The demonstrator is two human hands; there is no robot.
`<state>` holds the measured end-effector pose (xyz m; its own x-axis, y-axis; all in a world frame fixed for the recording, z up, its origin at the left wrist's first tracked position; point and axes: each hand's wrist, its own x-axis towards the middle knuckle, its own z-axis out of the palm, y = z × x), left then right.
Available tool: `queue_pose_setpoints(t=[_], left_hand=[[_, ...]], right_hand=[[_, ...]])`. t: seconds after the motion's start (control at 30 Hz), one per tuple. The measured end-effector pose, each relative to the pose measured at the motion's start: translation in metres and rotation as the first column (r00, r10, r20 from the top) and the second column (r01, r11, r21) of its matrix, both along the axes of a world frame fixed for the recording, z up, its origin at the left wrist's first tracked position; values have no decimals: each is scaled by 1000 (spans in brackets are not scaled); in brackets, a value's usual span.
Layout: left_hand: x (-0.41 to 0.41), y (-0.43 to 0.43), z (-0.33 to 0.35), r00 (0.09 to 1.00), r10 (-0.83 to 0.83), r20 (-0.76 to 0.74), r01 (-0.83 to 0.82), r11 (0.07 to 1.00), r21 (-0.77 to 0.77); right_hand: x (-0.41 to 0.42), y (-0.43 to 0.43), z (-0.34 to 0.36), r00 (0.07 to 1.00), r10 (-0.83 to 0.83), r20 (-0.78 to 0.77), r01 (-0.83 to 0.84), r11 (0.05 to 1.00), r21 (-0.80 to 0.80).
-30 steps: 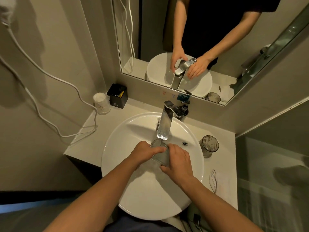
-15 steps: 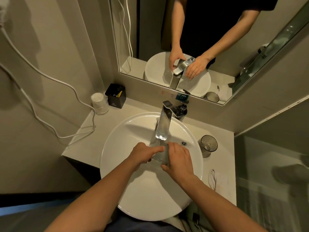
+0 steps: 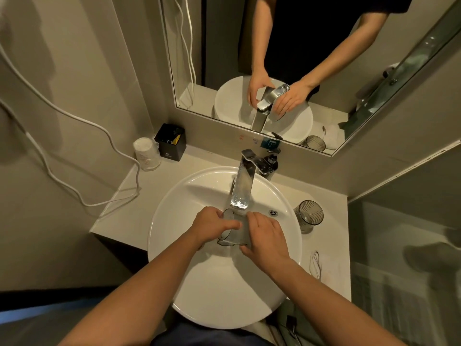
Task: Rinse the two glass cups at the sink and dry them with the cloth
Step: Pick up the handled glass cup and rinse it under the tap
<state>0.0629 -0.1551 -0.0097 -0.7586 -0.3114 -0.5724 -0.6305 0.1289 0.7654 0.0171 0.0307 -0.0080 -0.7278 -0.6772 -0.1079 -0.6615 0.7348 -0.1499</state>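
A clear glass cup (image 3: 233,232) is held over the round white sink (image 3: 174,221), just below the spout of the chrome faucet (image 3: 243,186). My left hand (image 3: 212,224) grips its left side with the thumb across the glass, and my right hand (image 3: 267,239) wraps its right side. The second glass cup (image 3: 309,214), ribbed and greyish, stands upright on the counter to the right of the basin. A white cloth (image 3: 326,265) lies on the counter at the right, near the front edge.
A black box (image 3: 171,142) and a wrapped stack of paper cups (image 3: 147,153) stand at the counter's back left. A white cable (image 3: 74,116) hangs along the left wall. A mirror (image 3: 299,58) rises behind the faucet. A glass panel (image 3: 399,258) borders the right side.
The cup has tilted and turned between my hands under the spout, and my left thumb now lies across its side. The hands stay in the same place.
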Motion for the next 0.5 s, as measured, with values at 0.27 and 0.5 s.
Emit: queue_pose_setpoints(t=[0.27, 0.5], left_hand=[[3, 4, 4, 998, -64, -18, 65, 997, 31], [8, 8, -2, 996, 1, -94, 7, 996, 85]], right_hand=[[2, -3, 2, 999, -54, -11, 54, 999, -1], [0, -1, 4, 998, -48, 49, 47, 999, 16]])
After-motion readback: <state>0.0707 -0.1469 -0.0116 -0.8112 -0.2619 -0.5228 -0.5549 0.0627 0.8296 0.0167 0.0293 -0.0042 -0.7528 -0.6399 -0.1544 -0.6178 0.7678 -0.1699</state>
